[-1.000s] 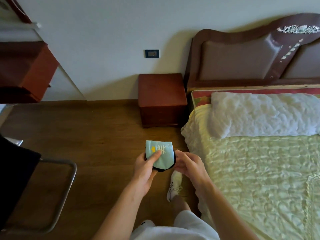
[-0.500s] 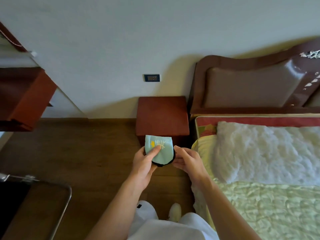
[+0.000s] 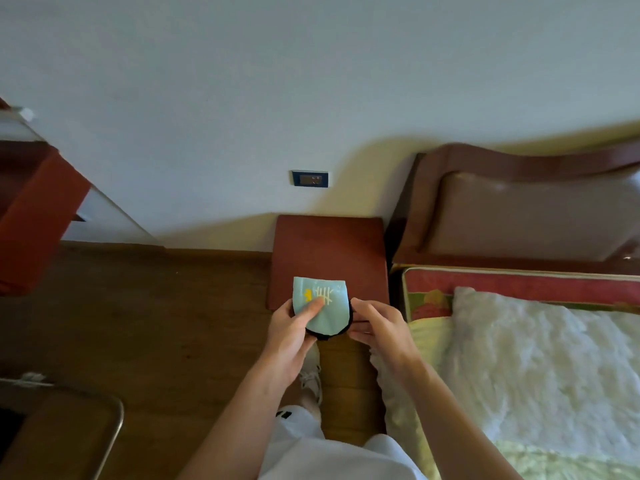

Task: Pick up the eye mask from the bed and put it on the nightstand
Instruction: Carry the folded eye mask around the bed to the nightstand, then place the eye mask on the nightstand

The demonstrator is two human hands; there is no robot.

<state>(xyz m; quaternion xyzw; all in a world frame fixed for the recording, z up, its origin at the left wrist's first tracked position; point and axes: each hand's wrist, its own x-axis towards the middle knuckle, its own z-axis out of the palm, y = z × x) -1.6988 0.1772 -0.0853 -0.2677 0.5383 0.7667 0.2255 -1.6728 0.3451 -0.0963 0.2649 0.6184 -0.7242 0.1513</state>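
Head view shows us the room from above our own arms: the pale wall (image 3: 242, 81) fills the upper half, the wooden floor (image 3: 156, 323) runs from nine o'clock down to six, and the bed (image 3: 536, 358) with its white fluffy cover takes the stretch from three to five o'clock under a padded brown headboard (image 3: 519, 209) at two o'clock. Just beside the bed, a little above centre at twelve o'clock from our hands, stands the red-brown nightstand (image 3: 329, 244), its top bare as far as we can see, with a dark wall socket (image 3: 310, 179) above it. We hold the eye mask (image 3: 322, 306), folded pale blue with a black edge and a yellow print, over the near edge of the nightstand and clear of the bed. Our left hand (image 3: 289, 336) pinches it with the thumb pressed on the printed face, and our right hand (image 3: 377, 329) is closed on its black right edge. We judge the pick-up done and the carry nearly over; the step in hand is the placing. The next move calls for us to reach a little further toward twelve o'clock, lower the mask flat onto the top well inside its edges, then let go with both hands so the soft fabric does not slide off the front.
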